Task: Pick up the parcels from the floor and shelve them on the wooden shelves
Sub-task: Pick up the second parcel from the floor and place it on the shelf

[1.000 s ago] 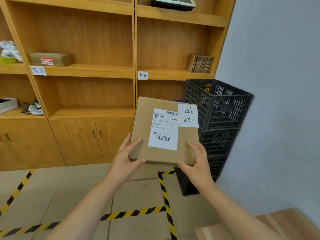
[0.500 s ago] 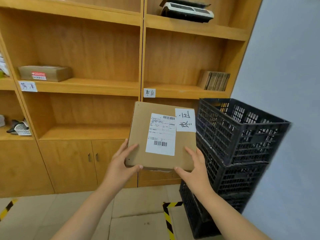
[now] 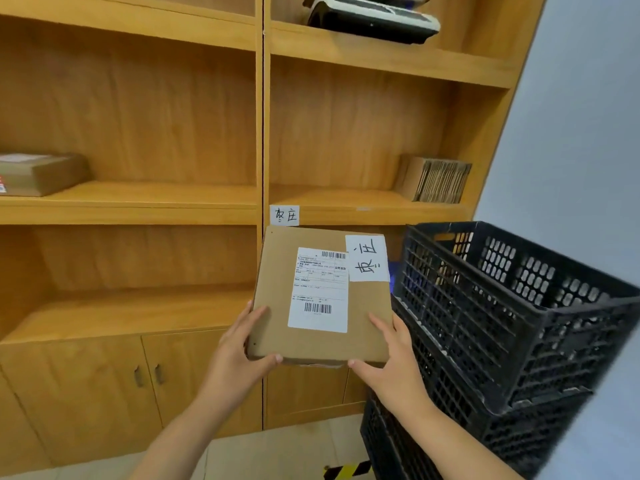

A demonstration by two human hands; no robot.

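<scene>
Carried closer to the wooden shelves (image 3: pixel 131 202) than half a second ago: flat brown cardboard parcel (image 3: pixel 277 299), gripped at its lower corners by left hand (image 3: pixel 239 358) and right hand (image 3: pixel 394 368), beside stacked black lattice plastic crates (image 3: pixel 519 323)

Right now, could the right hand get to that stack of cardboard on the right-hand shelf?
Probably not yet: the right hand is clamped on the parcel with the left hand. The cardboard stack itself sits unobstructed above the black crate.
</scene>
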